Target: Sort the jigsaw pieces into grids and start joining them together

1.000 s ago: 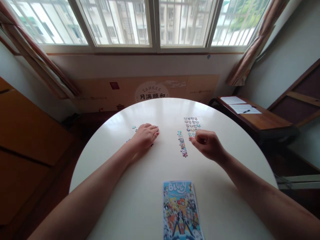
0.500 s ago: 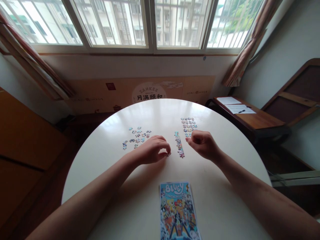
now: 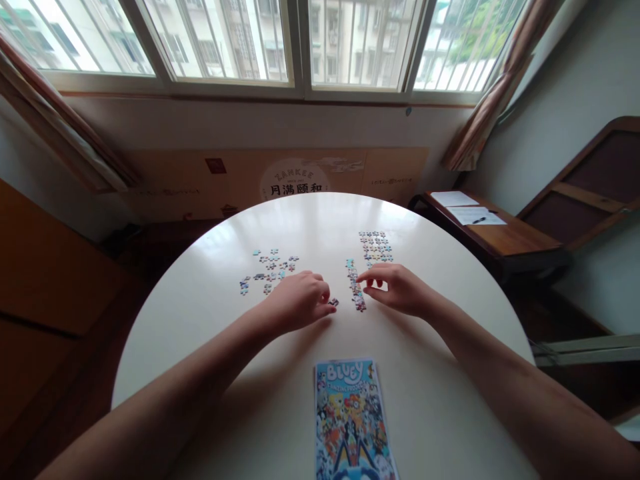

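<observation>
My left hand point(image 3: 303, 298) is closed in a pinch, with a small dark jigsaw piece point(image 3: 334, 303) at its fingertips, just over the table. To the right of that piece lies a narrow joined strip of jigsaw pieces point(image 3: 355, 293), running away from me. My right hand point(image 3: 397, 287) reaches to the strip's right side, thumb and forefinger apart; whether the fingertips touch it I cannot tell. Beyond that hand, loose jigsaw pieces point(image 3: 376, 244) lie in rows. More scattered pieces point(image 3: 271, 261) lie past my left hand, which partly hides them.
A colourful picture sheet marked "Bluey" point(image 3: 353, 420) lies near me on the round white table point(image 3: 210, 273). At the right stands a wooden side surface point(image 3: 520, 237) with papers point(image 3: 475, 215) and a pen. Windows and a printed board are behind the table.
My right hand has moved left to the strip, and its curled fingers have opened out. The left hand stays near the same spot with the piece. The view has shifted slightly.
</observation>
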A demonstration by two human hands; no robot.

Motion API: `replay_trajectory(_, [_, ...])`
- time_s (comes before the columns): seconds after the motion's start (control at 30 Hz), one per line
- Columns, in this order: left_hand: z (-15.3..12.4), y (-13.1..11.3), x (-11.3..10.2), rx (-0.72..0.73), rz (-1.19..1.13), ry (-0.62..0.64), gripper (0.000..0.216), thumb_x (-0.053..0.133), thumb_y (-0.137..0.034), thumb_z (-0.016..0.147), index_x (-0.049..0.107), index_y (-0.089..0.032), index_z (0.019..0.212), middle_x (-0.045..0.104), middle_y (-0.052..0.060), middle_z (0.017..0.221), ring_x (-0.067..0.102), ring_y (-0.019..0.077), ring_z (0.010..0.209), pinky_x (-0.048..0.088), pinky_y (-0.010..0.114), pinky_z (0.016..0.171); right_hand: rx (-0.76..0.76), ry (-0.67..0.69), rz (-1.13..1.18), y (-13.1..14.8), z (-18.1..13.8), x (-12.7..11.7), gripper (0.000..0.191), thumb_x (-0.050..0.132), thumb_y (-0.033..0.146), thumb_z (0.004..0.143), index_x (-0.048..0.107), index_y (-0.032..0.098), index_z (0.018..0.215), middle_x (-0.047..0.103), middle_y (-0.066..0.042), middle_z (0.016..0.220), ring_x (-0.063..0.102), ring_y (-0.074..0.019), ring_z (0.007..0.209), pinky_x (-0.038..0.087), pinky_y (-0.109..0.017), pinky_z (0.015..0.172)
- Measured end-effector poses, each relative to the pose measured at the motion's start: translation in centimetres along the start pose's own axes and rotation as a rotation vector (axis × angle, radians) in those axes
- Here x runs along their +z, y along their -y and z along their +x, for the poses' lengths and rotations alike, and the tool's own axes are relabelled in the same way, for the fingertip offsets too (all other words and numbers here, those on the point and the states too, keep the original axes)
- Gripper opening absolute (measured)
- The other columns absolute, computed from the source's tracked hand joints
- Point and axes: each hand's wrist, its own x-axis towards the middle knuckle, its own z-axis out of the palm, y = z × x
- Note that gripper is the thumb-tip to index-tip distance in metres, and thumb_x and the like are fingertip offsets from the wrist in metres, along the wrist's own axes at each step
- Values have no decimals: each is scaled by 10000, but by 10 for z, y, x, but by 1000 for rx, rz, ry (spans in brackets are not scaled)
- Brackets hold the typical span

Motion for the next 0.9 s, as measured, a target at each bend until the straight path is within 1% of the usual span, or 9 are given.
replay_trajectory(0.13, [2, -6, 3, -37, 19, 1, 153, 696, -352, 832, 731, -204, 820, 726, 56, 902, 644, 222, 848, 474, 318, 659, -34, 31, 18, -1, 0, 2, 152, 643, 164, 854, 770, 222, 914, 721, -31, 905, 649, -151, 843, 508, -292, 783])
replay_trajectory(0.33, [7, -12, 8, -24, -8, 29, 163, 624, -308, 857, 759, -221, 887, 724, 45, 966, 638, 188, 814, 447, 290, 648, -97, 46, 10, -5, -1, -1, 122, 659, 211, 858, 777, 215, 888, 727, -40, 918, 649, -162, 868, 504, -305, 817])
replay_trajectory(0.47, [8, -12, 12, 38, -87, 24, 161, 629, -262, 838, 770, -242, 913, 725, 26, 970, 632, 157, 759, 436, 268, 633, -101, 81, 19, -7, -2, -2, 120, 680, 210, 838, 783, 210, 899, 734, -44, 950, 656, -168, 888, 507, -311, 843])
replay_trajectory(0.6, [6, -15, 17, 122, -133, -19, 146, 638, -234, 829, 764, -247, 899, 724, 17, 938, 636, 147, 732, 438, 252, 606, -69, 108, 51, -6, -2, -2, 107, 689, 206, 827, 786, 220, 868, 737, -37, 964, 663, -169, 899, 520, -308, 840])
replay_trajectory(0.7, [7, -21, 23, 165, -146, -63, 134, 638, -229, 838, 753, -239, 906, 724, 17, 934, 651, 156, 771, 469, 257, 638, -57, 125, 60, -6, -1, -2, 113, 683, 198, 829, 789, 222, 862, 738, -36, 975, 666, -163, 891, 526, -297, 818])
replay_trajectory(0.9, [11, -33, 37, 127, -173, -182, 122, 642, -266, 884, 746, -235, 939, 727, 29, 1005, 663, 187, 890, 532, 314, 766, -51, 129, 45, -8, 0, -1, 109, 692, 205, 834, 792, 219, 874, 737, -31, 962, 665, -148, 860, 512, -282, 784])
